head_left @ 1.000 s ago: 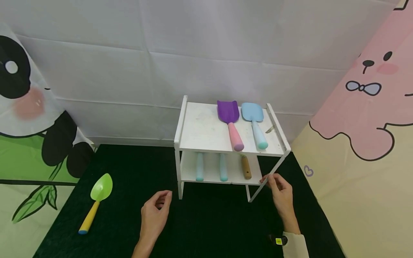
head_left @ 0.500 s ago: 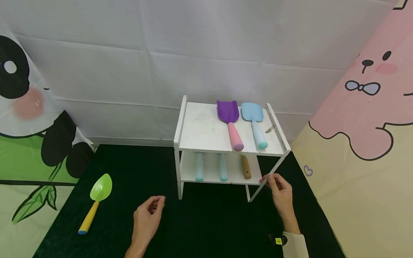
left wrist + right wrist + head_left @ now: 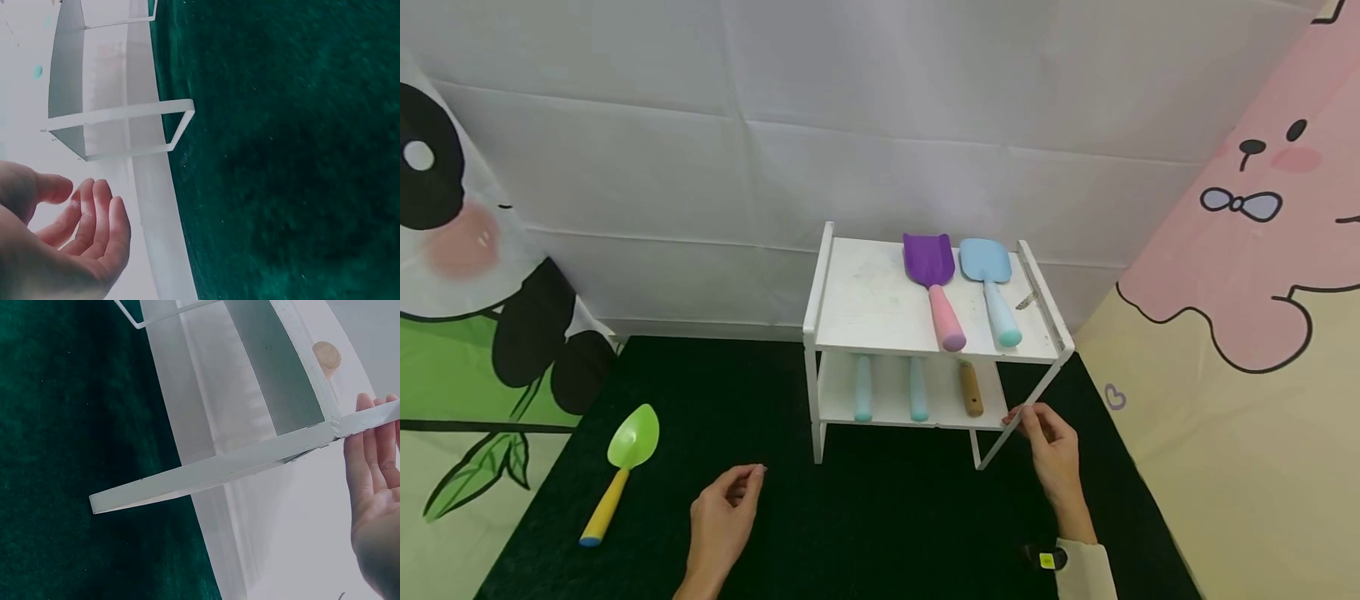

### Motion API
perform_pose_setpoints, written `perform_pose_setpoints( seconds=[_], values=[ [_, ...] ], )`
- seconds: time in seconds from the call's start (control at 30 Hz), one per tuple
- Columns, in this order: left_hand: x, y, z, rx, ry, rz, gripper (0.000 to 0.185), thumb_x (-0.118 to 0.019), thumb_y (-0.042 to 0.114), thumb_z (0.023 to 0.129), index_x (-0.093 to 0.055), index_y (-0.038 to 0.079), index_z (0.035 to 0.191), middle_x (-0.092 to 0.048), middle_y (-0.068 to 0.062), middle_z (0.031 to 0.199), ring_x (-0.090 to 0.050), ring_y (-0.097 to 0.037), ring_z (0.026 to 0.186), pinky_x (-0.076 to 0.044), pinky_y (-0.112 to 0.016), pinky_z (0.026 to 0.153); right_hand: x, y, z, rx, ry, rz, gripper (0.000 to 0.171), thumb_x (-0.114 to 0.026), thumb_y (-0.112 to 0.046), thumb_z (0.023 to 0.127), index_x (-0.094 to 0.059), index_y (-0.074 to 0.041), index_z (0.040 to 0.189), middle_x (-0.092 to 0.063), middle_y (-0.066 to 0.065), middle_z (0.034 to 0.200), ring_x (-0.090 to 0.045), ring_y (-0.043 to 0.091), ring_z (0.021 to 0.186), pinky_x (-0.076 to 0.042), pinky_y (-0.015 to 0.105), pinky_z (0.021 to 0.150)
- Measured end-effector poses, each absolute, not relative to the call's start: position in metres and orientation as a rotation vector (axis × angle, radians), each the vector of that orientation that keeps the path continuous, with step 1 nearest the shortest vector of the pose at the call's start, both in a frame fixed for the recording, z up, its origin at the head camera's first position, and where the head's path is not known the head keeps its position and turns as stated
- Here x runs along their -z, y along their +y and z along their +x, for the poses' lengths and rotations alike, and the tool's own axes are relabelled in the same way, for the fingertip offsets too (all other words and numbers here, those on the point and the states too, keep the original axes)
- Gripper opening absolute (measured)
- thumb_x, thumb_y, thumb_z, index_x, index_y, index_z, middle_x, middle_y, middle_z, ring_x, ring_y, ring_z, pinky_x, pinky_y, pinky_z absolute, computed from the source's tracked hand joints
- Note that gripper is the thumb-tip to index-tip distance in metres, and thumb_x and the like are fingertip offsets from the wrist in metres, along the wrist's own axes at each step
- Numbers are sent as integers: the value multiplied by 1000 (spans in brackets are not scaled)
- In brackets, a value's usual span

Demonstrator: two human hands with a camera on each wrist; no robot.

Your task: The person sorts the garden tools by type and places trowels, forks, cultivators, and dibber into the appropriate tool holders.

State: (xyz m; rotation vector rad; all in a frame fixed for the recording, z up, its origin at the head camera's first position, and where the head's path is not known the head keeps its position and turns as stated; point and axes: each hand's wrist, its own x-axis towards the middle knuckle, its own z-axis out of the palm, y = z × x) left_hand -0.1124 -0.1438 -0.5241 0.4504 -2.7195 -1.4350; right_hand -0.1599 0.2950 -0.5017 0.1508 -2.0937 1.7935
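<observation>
A white two-tier shelf stands on dark green cloth. My right hand grips its front right leg near the lower tier; in the right wrist view, fingers reach behind the white bar. Loosely curled, my left hand holds nothing over the cloth, left of the shelf. On the upper tier lie a purple toy shovel with a pink handle and a light blue shovel. Two pale blue handles and a brown wooden handle show on the lower tier, their far ends hidden by the upper tier.
A green trowel with a yellow handle lies on the green cloth at the left. Behind the shelf hangs a white fabric backdrop. Cartoon-printed panels flank both sides. A small hinge-like metal piece is at the upper tier's right side.
My left hand has drawn away from the shelf, leftward and toward me. The right hand stays at the shelf leg, and the shelf and shovels have not moved.
</observation>
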Motion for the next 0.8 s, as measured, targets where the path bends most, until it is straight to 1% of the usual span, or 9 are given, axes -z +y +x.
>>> perform_pose_setpoints(
  seconds=[0.13, 0.33, 0.47, 0.6, 0.8],
  values=[
    [526, -152, -110, 1450, -2724, 438, 26, -56, 21, 107, -69, 1, 118, -69, -12, 100, -65, -21, 85, -51, -25, 68, 501, 294, -159, -1798, -2093, 170, 24, -47, -5, 109, -62, 13, 104, -72, 7, 101, -70, 13, 96, -54, 22, 94],
    [531, -165, -108, 1457, -2727, 415, 24, -56, 17, 107, -68, 1, 120, -73, -13, 104, -69, -26, 88, -52, -23, 67, 502, 296, -160, -1789, -2119, 168, 26, -47, -8, 110, -61, 14, 105, -71, 4, 101, -70, 12, 97, -54, 21, 95],
    [536, -173, -107, 1427, -2746, 444, 24, -56, 16, 106, -68, 1, 120, -73, -13, 103, -69, -24, 87, -52, -23, 67, 504, 297, -161, -1781, -2118, 142, 26, -47, -8, 110, -62, 12, 105, -72, 4, 100, -70, 13, 96, -55, 21, 94],
    [538, -182, -107, 1392, -2769, 462, 26, -56, 17, 107, -67, -1, 121, -72, -14, 103, -67, -23, 86, -52, -27, 68, 504, 296, -161, -1770, -2111, 121, 25, -47, -7, 110, -63, 11, 103, -72, 5, 100, -70, 13, 95, -55, 21, 93],
    [540, -193, -106, 1328, -2778, 501, 30, -55, 21, 108, -67, -3, 121, -70, -16, 103, -66, -26, 88, -51, -32, 70, 503, 295, -161, -1781, -2106, 121, 25, -47, -7, 110, -63, 11, 104, -72, 6, 100, -70, 14, 96, -55, 22, 94]
  ],
)
